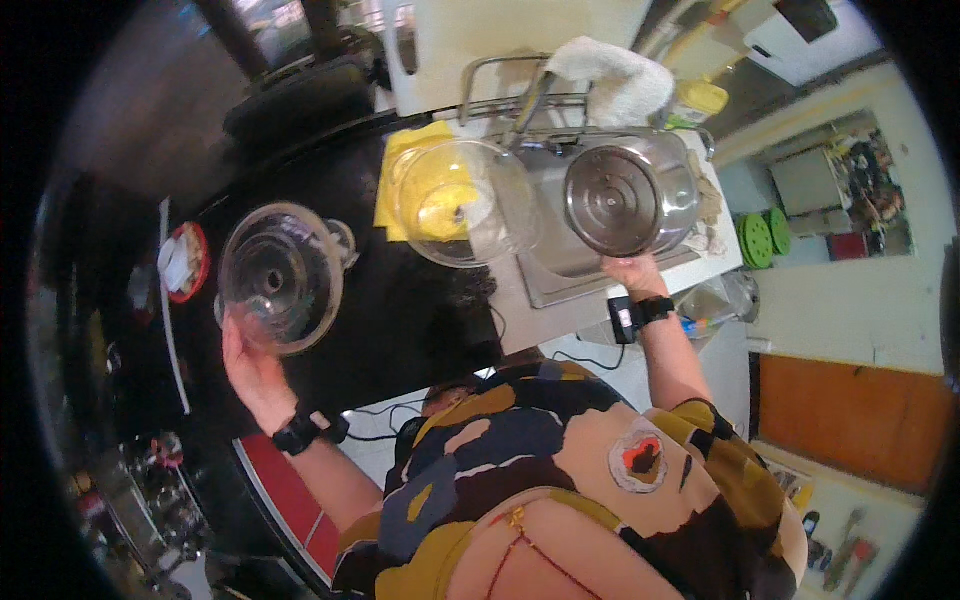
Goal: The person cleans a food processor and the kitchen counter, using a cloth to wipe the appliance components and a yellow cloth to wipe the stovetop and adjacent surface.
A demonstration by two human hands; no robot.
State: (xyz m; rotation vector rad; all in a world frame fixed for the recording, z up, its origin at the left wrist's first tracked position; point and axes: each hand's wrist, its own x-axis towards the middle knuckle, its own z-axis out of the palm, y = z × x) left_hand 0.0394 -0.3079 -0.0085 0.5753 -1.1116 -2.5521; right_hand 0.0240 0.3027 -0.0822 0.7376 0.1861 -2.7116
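My left hand (255,367) grips the near rim of a round clear lid (274,281) with a hole at its centre, over the black counter. My right hand (634,274) holds a clear cylindrical container (613,201) from below, above the sink; its fingers are partly hidden. Between my hands a clear round bowl or lid (450,251) lies partly on a yellow cloth (397,169) and partly across the sink's edge. A small clear glass item (343,241) shows behind the lid in my left hand.
The metal sink (540,281) has a faucet (529,112) and a white towel (611,75) behind it. A yellow tub (697,101) stands at the back right. A red-rimmed bowl (196,262) is at the left. Cables (607,366) hang below the counter.
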